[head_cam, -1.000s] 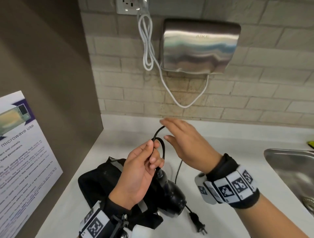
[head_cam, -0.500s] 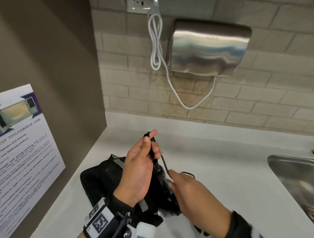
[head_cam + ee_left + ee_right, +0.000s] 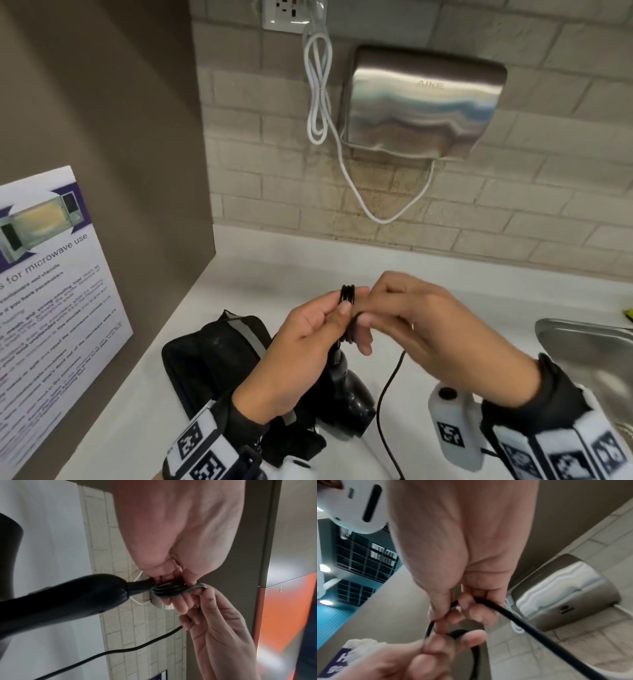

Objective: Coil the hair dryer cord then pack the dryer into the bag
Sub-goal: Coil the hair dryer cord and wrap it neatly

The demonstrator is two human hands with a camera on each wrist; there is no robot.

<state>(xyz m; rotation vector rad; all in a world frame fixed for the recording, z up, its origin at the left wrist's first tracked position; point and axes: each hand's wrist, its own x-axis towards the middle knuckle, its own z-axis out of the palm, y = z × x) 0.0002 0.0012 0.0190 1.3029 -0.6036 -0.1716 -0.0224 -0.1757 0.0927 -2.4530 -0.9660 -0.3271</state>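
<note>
1. Nearest, left hand (image 3: 301,346) is pinching a small bundle of black cord loops (image 3: 346,295) between thumb and curled fingers; the left wrist view is showing the coil (image 3: 169,590) wrapped around those fingers.
2. Right hand (image 3: 424,325) is sitting just beside the left, fingers curled and pinching the cord (image 3: 513,614) right at the coil.
3. Loose cord length (image 3: 388,387) is hanging down from the right hand toward the counter, running out of frame at the bottom.
4. Hair dryer (image 3: 346,394), black, is hanging below the left hand by its cord end, over the bag's right part; contact with the bag cannot be told.
5. Black bag (image 3: 212,353) is lying on the white counter (image 3: 445,277), left of the dryer and partly under the left forearm.
6. Steel sink (image 3: 589,346) is showing at the right edge.
7. Microwave-use poster (image 3: 51,274) is sitting on the brown side panel at left.
8. Farther back, a steel hand dryer (image 3: 424,102) is hanging on the tiled wall, its white cable (image 3: 318,85) looping up to a socket (image 3: 284,13).
</note>
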